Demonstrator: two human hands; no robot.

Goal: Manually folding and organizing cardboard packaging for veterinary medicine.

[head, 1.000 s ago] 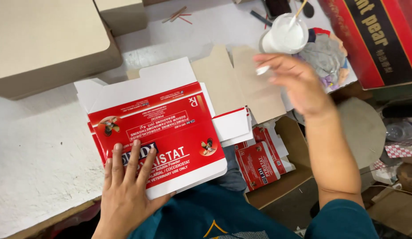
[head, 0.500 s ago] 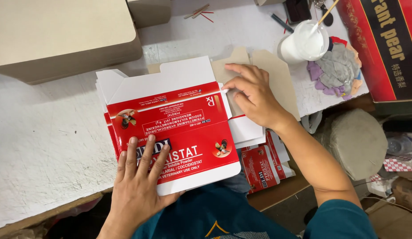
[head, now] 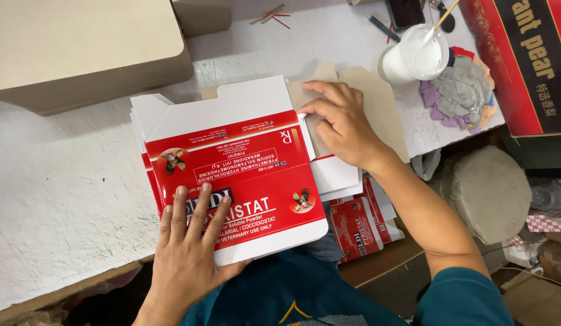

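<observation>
A flat red and white carton blank (head: 232,157) lies on top of a small stack of like blanks on the white table (head: 63,199). My left hand (head: 193,241) lies flat on its near red panel, fingers spread. My right hand (head: 341,124) rests at the blank's right edge, fingertips on its side flap, over a plain brown cardboard piece (head: 377,102).
A white cup of white glue (head: 413,57) with a stick in it stands at the back right beside a crumpled rag (head: 458,90). A big brown box (head: 81,48) fills the back left. A red carton (head: 522,54) stands at right. More folded red cartons (head: 359,223) lie below the table edge.
My right hand came back from the glue cup to the blank's right edge and settled on the side flap. My left hand stayed pressed on the blank.
</observation>
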